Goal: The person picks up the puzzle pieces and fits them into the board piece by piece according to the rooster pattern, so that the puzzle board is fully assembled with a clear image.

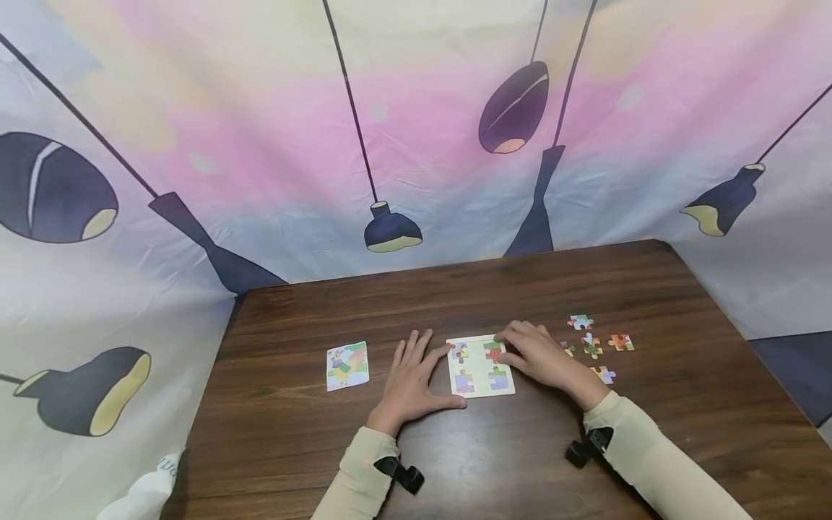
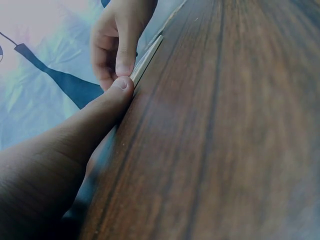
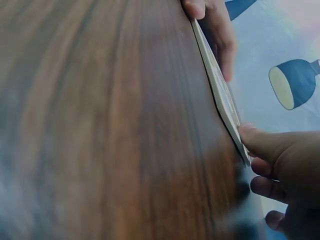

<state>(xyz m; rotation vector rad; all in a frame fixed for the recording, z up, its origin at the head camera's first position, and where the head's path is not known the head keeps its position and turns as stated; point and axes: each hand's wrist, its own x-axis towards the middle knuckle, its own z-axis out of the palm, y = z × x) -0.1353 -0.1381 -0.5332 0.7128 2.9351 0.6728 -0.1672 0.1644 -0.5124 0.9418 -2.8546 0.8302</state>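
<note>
A pale square puzzle board (image 1: 479,367) lies on the table with a jigsaw piece in each corner. My left hand (image 1: 411,386) spreads along its left side. The index fingertip touches the upper left edge and the straight thumb (image 2: 117,92) rests against the near left corner. At the upper right corner, my right hand (image 1: 536,354) has thumb and index finger about the red puzzle piece (image 1: 492,352), with fingers bent in a pinch. In the right wrist view, the right thumb (image 3: 257,142) lies at the board's edge (image 3: 225,110). The right fingers partly cover that corner.
Several loose puzzle pieces (image 1: 592,347) lie to the right of my right hand. A square picture card (image 1: 347,366) lies left of my left hand. The dark wooden table (image 1: 292,448) meets a printed cloth backdrop (image 1: 273,144) at its far edge.
</note>
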